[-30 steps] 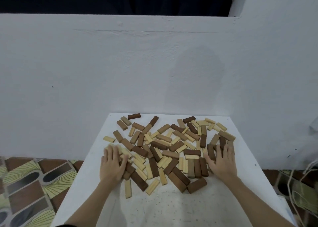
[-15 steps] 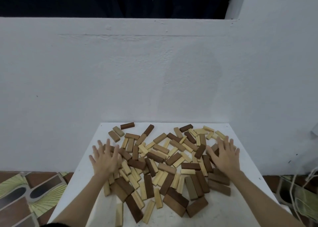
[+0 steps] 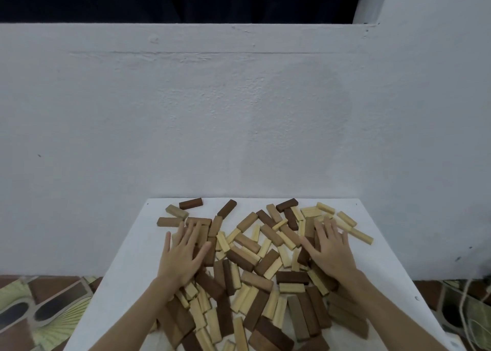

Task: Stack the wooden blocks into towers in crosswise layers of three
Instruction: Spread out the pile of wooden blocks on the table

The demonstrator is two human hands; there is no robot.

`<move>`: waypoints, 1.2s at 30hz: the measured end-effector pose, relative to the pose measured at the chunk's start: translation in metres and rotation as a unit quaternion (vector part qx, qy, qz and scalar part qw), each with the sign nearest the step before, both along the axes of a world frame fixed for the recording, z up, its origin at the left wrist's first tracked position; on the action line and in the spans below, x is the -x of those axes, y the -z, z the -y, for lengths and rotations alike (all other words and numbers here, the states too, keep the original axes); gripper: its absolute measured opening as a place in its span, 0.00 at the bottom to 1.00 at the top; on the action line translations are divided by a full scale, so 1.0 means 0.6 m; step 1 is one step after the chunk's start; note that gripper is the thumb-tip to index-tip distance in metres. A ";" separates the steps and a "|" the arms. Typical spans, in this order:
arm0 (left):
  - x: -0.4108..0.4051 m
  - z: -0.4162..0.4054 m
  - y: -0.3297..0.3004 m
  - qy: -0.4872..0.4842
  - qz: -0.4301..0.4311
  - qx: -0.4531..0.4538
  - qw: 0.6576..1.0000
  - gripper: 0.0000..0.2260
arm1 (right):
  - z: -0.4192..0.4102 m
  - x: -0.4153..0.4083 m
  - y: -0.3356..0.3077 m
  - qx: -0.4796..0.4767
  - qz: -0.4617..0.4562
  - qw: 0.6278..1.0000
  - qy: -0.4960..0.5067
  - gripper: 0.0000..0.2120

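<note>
Many loose wooden blocks [image 3: 255, 265] in dark brown, mid brown and pale yellow lie scattered flat over a white table [image 3: 127, 265]. No tower stands among them. My left hand [image 3: 182, 255] lies flat with spread fingers on the left part of the heap. My right hand [image 3: 330, 252] lies flat, fingers spread, on the right part of the heap. Neither hand grips a block. A dark block [image 3: 190, 203] and a tan block [image 3: 176, 211] sit apart near the far left corner.
A white wall [image 3: 239, 116] rises directly behind the table's far edge. Patterned floor tiles [image 3: 45, 308] show to the left below the table. Cords [image 3: 470, 313] hang at the right. Bare table surface runs along the left and right edges.
Both hands have slid farther from me over the blocks and pressed down on the heap. The blocks have spread toward me, and the view has tilted down a little.
</note>
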State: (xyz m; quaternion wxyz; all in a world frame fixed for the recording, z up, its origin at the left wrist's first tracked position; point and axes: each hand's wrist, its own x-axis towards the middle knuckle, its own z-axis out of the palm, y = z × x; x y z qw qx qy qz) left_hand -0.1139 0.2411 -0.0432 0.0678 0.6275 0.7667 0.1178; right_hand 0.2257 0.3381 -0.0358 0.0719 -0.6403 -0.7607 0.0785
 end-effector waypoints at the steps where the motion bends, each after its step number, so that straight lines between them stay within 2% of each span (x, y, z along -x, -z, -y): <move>1: 0.000 -0.006 -0.007 -0.011 0.016 -0.016 1.000 0.41 | -0.009 0.000 -0.006 -0.006 -0.006 1.000 0.009 0.52; 4: 0.013 -0.039 -0.024 -0.092 0.076 -0.010 0.993 0.32 | -0.041 -0.007 -0.017 0.008 -0.010 0.997 0.070 0.41; 6: 0.024 -0.059 -0.031 -0.137 0.090 0.015 0.986 0.28 | -0.061 -0.016 -0.021 0.049 -0.016 0.992 0.118 0.42; 9: 0.038 -0.088 -0.029 -0.157 0.104 0.047 0.981 0.28 | -0.083 -0.025 -0.014 0.087 -0.011 0.986 0.143 0.42; 14: 0.041 -0.126 -0.023 -0.122 0.080 0.091 0.985 0.28 | -0.110 -0.006 -0.007 0.089 -0.029 0.992 0.086 0.35; 18: 0.014 -0.130 -0.015 -0.039 0.045 0.084 0.995 0.28 | -0.107 0.030 -0.007 0.075 -0.026 0.997 0.020 0.34; 21: -0.006 -0.124 -0.011 0.009 0.044 0.062 0.997 0.27 | -0.090 0.052 -0.005 0.056 -0.019 0.998 -0.019 0.36; 23: -0.015 -0.117 -0.011 0.029 0.028 0.062 0.997 0.27 | -0.076 0.060 -0.003 0.038 -0.019 0.998 -0.046 0.42; 25: -0.023 -0.108 -0.014 0.043 0.007 0.065 0.997 0.31 | -0.065 0.064 -0.005 0.036 -0.030 0.997 -0.066 0.43; 27: -0.032 -0.103 -0.016 0.060 -0.007 0.044 0.997 0.44 | -0.065 0.070 -0.008 0.029 -0.038 0.996 -0.069 0.35; 29: -0.039 -0.107 -0.014 0.062 -0.006 0.016 0.998 0.47 | -0.071 0.079 -0.013 0.017 -0.034 0.997 -0.062 0.32; 32: -0.053 -0.122 -0.015 0.069 0.000 0.022 0.997 0.42 | -0.089 0.100 -0.020 0.036 -0.034 0.997 -0.063 0.32; 36: -0.081 -0.143 -0.019 0.077 -0.034 0.093 0.992 0.28 | -0.109 0.130 -0.026 0.082 -0.034 0.993 -0.077 0.32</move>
